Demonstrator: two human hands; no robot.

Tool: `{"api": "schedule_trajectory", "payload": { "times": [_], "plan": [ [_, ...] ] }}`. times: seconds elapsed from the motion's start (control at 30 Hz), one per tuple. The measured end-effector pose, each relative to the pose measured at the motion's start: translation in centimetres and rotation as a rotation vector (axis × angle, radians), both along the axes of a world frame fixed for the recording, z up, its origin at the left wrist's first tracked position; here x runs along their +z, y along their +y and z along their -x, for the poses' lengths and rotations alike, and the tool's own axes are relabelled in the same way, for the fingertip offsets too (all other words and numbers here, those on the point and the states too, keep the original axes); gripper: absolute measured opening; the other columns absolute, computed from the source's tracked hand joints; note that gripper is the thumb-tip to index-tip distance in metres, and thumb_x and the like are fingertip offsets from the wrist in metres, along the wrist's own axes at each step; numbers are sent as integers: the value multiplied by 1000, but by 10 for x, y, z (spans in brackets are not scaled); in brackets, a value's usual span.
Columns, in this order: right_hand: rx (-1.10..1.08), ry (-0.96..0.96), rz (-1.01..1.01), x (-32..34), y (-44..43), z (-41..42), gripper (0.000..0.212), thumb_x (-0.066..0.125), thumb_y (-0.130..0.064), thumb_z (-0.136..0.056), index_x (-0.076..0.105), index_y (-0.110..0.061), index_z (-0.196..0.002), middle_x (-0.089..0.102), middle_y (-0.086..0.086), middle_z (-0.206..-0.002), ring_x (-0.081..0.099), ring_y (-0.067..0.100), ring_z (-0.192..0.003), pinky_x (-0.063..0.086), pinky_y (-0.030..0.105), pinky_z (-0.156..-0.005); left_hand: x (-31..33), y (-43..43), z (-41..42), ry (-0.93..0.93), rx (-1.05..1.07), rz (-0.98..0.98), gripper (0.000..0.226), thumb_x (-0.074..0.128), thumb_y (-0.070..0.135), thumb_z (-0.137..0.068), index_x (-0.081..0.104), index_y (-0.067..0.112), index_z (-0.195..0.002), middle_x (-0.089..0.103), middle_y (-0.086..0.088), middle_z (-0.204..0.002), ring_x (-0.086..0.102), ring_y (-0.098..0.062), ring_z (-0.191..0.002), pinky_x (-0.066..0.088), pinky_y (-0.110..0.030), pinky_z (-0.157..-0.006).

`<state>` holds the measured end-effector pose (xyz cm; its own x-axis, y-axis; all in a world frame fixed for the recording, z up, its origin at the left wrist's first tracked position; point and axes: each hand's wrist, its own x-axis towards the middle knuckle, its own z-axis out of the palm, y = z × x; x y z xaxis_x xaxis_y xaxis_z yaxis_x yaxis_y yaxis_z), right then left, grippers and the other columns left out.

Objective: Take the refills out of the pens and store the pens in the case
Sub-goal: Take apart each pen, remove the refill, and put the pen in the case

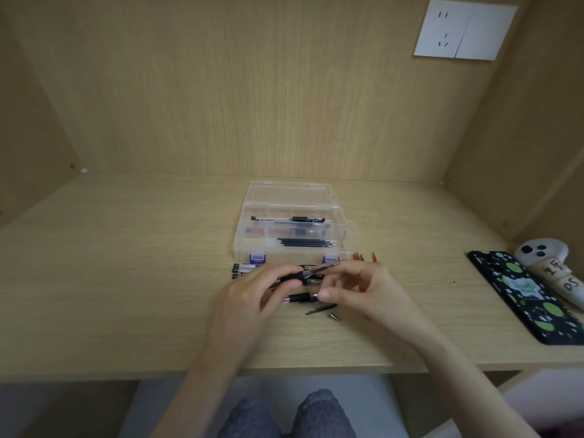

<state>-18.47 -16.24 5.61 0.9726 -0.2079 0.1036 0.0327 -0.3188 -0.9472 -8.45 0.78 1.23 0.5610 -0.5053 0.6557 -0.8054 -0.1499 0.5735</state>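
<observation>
Pens [245, 270] lie waiting at left, the left hand [249, 298] grips one pen [297, 275] whose far end the right hand [357, 289] seems to pinch, and the case [343, 222] behind already holds several, so roughly midway.

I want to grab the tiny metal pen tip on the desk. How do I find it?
Find the clear plastic case in the middle of the desk, then come nearer, past the right hand. The metal tip lies loose there: a short silvery cone, unlike the long dark sliver beside it.
</observation>
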Motion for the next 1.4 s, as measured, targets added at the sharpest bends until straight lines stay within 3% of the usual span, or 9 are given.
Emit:
{"api": "schedule_trajectory", "payload": {
  "times": [0.2, 0.3, 0.43, 0.57, 0.67, 0.8, 0.93, 1.2, 1.4],
  "plan": [
    [-149, -11, 201, -8, -16, 6, 13, 74, -15, -77, 73, -26, -83, 64, -16, -67, 50, -4, -62, 37, 10, -61, 0, 0, 1, 56, -4, 12, 27, 48, 53, -89, 60, 38, -108, 61, 30, -98, 62, 5, -76, 52, -23, -65],
    [-147, 16, 320, -10, -17, 15, 10, 77, -19, -74, 71, -26, -76, 64, -13, -67, 49, -1, -61, 35, 10, -57, -1, 0, 1, 69, -21, 10, 33, 43, 59, -90, 60, 38, -109, 59, 27, -105, 64, 5, -78, 54, -28, -65],
    [-110, 31, 486, -23, -14, 19, 15, 81, -30, -69, 66, -29, -73, 64, -11, -78, 55, 1, -83, 38, 12, -72, -1, -1, 1, 50, 0, -31, 29, 48, 51, -89, 63, 35, -107, 60, 30, -102, 62, 7, -82, 54, -28, -68],
    [-73, 35, 560, -32, -6, 16, 16, 77, -26, -73, 64, -33, -73, 61, -11, -81, 53, 2, -87, 42, 23, -83, 0, -1, 2, -12, 15, -79, 22, 50, 44, -89, 63, 36, -106, 61, 25, -103, 59, 10, -87, 52, -24, -73],
    [-92, 27, 523, -28, -4, 16, 13, 76, -25, -76, 64, -31, -74, 64, -12, -78, 56, 3, -83, 43, 21, -78, 0, -1, 2, -21, 14, -109, 25, 49, 45, -89, 65, 35, -106, 63, 24, -99, 59, 8, -88, 53, -27, -74],
    [-174, -31, 226, -12, -6, 16, 13, 76, -17, -76, 68, -28, -77, 67, -10, -70, 56, 1, -65, 39, 12, -62, -2, 0, 1, -30, 6, -103, 25, 51, 45, -89, 67, 33, -104, 65, 21, -96, 60, 6, -86, 54, -29, -70],
    [-201, -84, 115, -8, -7, 11, 20, 75, -7, -74, 71, -26, -79, 64, -12, -67, 52, -1, -63, 39, 10, -56, -2, 0, 0, -33, -3, -99, 25, 51, 45, -89, 68, 31, -103, 65, 19, -95, 61, 3, -84, 54, -29, -68],
    [-212, -112, 137, -8, -4, 8, 23, 75, -8, -76, 73, -30, -82, 69, 1, -79, 57, 6, -70, 44, 18, -68, -2, -1, 0, -61, 7, -108, 25, 52, 44, -89, 69, 30, -101, 66, 19, -93, 62, 2, -82, 53, -28, -69],
    [-175, -104, 149, -11, 3, 4, 26, 75, -9, -75, 71, -34, -79, 66, -11, -71, 54, -2, -64, 40, 9, -65, -3, -1, -1, -84, -3, -124, 23, 53, 42, -89, 68, 29, -101, 66, 18, -92, 62, 1, -83, 53, -30, -69]
  ]
}}
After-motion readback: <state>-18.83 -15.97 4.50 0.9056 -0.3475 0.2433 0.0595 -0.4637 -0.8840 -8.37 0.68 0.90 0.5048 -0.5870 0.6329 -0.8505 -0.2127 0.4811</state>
